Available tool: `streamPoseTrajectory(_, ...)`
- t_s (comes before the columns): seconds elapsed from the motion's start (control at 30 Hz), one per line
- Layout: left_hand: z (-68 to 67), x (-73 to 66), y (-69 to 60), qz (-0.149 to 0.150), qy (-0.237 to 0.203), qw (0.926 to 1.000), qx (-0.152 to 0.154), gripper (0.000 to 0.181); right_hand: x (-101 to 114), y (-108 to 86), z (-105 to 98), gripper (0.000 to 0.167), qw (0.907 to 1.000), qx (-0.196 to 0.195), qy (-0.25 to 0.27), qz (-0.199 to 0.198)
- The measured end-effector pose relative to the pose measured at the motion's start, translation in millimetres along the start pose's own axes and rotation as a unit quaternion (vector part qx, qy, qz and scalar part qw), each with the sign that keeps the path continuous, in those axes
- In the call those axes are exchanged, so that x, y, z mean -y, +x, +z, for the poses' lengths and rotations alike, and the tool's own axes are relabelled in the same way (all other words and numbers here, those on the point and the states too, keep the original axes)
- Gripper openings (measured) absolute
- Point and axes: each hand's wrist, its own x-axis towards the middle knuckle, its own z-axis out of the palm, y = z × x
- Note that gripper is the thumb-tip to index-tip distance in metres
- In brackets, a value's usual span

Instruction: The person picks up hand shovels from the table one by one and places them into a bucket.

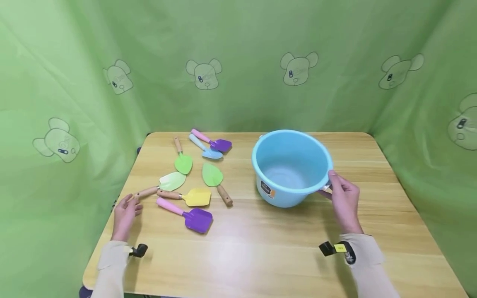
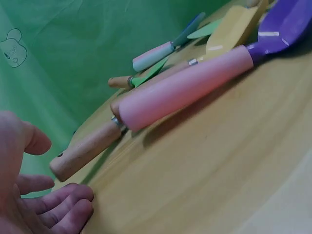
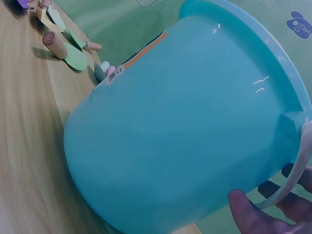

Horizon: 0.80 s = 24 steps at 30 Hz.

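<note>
A light blue bucket (image 1: 283, 196) with a label on its side is at the right of the table. At its right side my right hand (image 1: 344, 200) has fingers curled about the pale bail handle (image 3: 296, 168), by the rim. On the left, my left hand (image 1: 126, 215) is at the handle end of a pale green trowel (image 1: 172, 181), its thumb and fingers apart around the wooden handle (image 2: 87, 148). Close by lie a yellow shovel (image 1: 197, 197) with a wooden handle and a purple shovel (image 1: 198, 220) with a pink handle.
Two green trowels (image 1: 183, 164) (image 1: 212, 174) lie farther back on the wooden table (image 1: 261, 265). Behind them a second purple shovel (image 1: 221, 145) overlaps a light blue trowel (image 1: 213, 154). A green curtain (image 1: 246, 103) surrounds the table's back and sides.
</note>
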Motion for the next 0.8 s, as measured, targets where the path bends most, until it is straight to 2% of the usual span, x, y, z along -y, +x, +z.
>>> streamPoseTrajectory(0.13, 2.1, 0.2, 0.3, -0.008, 0.0, 0.9999, -0.01, 0.066, 0.3, 0.3, 0.9, 0.042, 0.9999, 0.012, -0.011, 0.001)
streamPoseTrajectory(0.33, 3.7, 0.9, 1.9, -0.011, -0.053, 0.9982, -0.026, 0.065, 2.7, 0.7, 0.3, 0.043, 0.9997, 0.019, -0.019, 0.0)
streamPoseTrajectory(0.53, 1.6, 0.5, 1.4, -0.024, -0.025, 0.9992, -0.02, 0.073, 1.2, 0.6, -1.0, 0.042, 0.9994, 0.027, -0.022, 0.002)
streamPoseTrajectory(0.8, 1.0, 7.5, 5.5, -0.001, -0.035, 0.9993, -0.016, 0.063, 1.5, 1.4, -0.9, 0.044, 0.9993, 0.02, -0.033, 0.004)
